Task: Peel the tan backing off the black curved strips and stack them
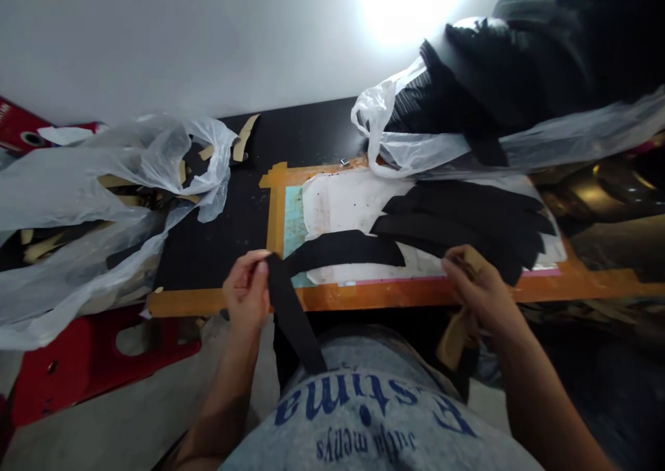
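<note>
My left hand (247, 296) pinches the upper end of a black strip (295, 315), which hangs slanting down in front of my shirt. Over on the right, the fingers of my right hand (482, 287) are closed on a curled tan strip (453, 339) that dangles below the table edge. Between my hands, a curved black piece (348, 249) lies on a stained white sheet (343, 204). Beyond the right hand, several black pieces (462, 215) overlap like a fan on that sheet.
A plastic bag (171, 145) with tan scraps sits at the left. Another plastic bag (384, 111), stuffed with black pieces (467, 83), stands at the back right. Orange tape (208, 301) runs along the table's front edge. A red stool (67, 367) is below left.
</note>
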Demonstrator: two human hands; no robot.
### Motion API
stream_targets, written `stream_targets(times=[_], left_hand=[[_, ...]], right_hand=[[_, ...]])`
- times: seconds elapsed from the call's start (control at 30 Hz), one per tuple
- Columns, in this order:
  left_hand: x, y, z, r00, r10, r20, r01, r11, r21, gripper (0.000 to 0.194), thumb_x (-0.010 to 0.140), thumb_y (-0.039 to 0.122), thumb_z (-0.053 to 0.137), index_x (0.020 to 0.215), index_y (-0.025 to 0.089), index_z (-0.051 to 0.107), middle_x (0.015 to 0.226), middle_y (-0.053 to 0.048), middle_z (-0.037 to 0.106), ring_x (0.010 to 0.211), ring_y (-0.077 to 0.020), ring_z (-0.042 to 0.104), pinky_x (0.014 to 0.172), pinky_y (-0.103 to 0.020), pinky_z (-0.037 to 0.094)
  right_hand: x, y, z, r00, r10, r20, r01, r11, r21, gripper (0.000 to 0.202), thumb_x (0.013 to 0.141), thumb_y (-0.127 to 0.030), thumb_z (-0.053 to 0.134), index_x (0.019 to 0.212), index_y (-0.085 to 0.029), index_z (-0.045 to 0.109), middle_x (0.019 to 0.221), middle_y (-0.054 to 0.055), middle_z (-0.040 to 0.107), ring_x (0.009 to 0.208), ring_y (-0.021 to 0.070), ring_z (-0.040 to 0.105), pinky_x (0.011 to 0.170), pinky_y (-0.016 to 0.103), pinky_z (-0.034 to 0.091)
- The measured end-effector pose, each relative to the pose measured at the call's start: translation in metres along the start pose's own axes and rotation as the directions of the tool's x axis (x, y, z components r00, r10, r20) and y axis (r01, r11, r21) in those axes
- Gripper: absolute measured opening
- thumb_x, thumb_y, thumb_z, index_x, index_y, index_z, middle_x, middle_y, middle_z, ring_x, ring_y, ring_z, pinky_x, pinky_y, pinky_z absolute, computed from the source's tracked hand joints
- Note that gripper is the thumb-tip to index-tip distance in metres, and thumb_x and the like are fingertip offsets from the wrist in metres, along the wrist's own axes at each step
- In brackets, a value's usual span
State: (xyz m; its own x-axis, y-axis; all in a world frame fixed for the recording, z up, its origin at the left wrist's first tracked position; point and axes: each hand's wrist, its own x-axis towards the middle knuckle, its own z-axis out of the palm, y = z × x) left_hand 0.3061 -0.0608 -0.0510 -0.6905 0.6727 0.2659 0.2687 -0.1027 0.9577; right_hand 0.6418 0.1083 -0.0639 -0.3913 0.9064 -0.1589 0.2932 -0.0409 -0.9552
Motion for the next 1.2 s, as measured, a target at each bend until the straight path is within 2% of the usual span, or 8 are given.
stream_targets(times=[0.13,0.23,0.47,0.7,0.77,0.93,1.1,1.2], left_hand=[[-0.009,0.028,0.032,0.768,0.167,0.618,-0.331,0.93,0.16,0.036,0.103,0.02,0.051,0.133,0.029,0.067,0.12,-0.008,0.06,0.087,-0.013,0.063,0.083,-0.028,0.057],[-0.019,0.037,0.057,0.61,0.197,0.767,-0.376,0.924,0.062,0.053,0.104,0.017,0.047,0.155,0.031,0.044,0.131,-0.011,0.051,0.079,-0.0091,0.06,0.082,-0.028,0.059],[0.013,-0.018,0.079,0.766,0.123,0.631,-0.468,0.78,0.416,0.043,0.105,0.03,0.046,0.147,0.02,0.05,0.16,-0.021,0.037,0.143,-0.0342,0.047,0.118,-0.055,0.044],[0.003,-0.038,0.058,0.49,-0.062,0.87,-0.688,0.585,0.43,0.056,0.106,0.027,0.041,0.161,0.03,0.032,0.169,-0.009,0.031,0.158,-0.0309,0.026,0.126,-0.068,0.02],[-0.008,-0.034,0.049,0.522,-0.026,0.853,-0.65,0.635,0.418,0.058,0.105,0.029,0.043,0.162,0.027,0.031,0.169,-0.012,0.03,0.158,-0.031,0.026,0.127,-0.064,0.019],[-0.031,-0.013,0.034,0.79,0.051,0.611,-0.251,0.936,0.246,0.045,0.106,0.036,0.041,0.15,0.024,0.048,0.143,-0.015,0.06,0.135,-0.0269,0.056,0.115,-0.048,0.044],[-0.057,0.006,0.031,0.737,-0.268,0.62,0.203,0.963,0.175,0.034,0.095,0.037,0.066,0.126,0.024,0.062,0.094,-0.005,0.068,0.085,-0.0173,0.068,0.076,-0.028,0.056],[-0.058,0.004,0.028,0.817,-0.357,0.453,0.313,0.934,0.171,0.022,0.094,0.036,0.067,0.112,0.022,0.065,0.083,-0.001,0.064,0.076,-0.0134,0.064,0.069,-0.023,0.053]], right_hand=[[-0.006,-0.035,0.032,0.93,-0.079,0.358,0.13,0.984,-0.12,0.034,0.089,-0.051,0.072,0.106,-0.022,0.071,0.073,0.0,0.062,0.062,0.0152,0.054,0.058,0.027,0.041],[-0.009,-0.054,0.054,0.893,-0.16,0.42,0.216,0.972,-0.089,0.029,0.089,-0.049,0.073,0.092,-0.02,0.072,0.076,0.003,0.065,0.066,0.0163,0.056,0.063,0.028,0.043],[-0.008,-0.028,0.009,0.917,-0.042,0.396,0.036,0.999,0.022,0.029,0.087,-0.049,0.076,0.084,-0.02,0.071,0.079,0.005,0.066,0.073,0.0193,0.06,0.067,0.03,0.048],[-0.022,0.012,-0.027,0.943,0.08,0.322,-0.183,0.935,0.304,0.042,0.074,-0.063,0.079,0.073,-0.023,0.066,0.063,0.004,0.059,0.055,0.019,0.054,0.052,0.033,0.046],[-0.025,0.016,-0.023,0.95,0.095,0.296,-0.192,0.929,0.318,0.046,0.071,-0.067,0.078,0.069,-0.023,0.063,0.061,0.005,0.057,0.056,0.021,0.054,0.053,0.035,0.048],[-0.027,0.01,0.0,0.936,0.162,0.314,-0.276,0.889,0.365,0.055,0.062,-0.074,0.078,0.064,-0.025,0.052,0.063,0.005,0.055,0.057,0.0225,0.058,0.053,0.036,0.051],[-0.028,0.007,0.011,0.956,0.101,0.274,-0.236,0.822,0.519,0.049,0.066,-0.067,0.08,0.065,-0.024,0.056,0.063,0.005,0.056,0.058,0.0228,0.058,0.055,0.038,0.053],[-0.026,0.008,0.014,0.96,0.165,0.226,-0.263,0.81,0.525,0.043,0.068,-0.062,0.083,0.078,-0.024,0.064,0.074,0.005,0.062,0.068,0.0238,0.064,0.06,0.037,0.057]])
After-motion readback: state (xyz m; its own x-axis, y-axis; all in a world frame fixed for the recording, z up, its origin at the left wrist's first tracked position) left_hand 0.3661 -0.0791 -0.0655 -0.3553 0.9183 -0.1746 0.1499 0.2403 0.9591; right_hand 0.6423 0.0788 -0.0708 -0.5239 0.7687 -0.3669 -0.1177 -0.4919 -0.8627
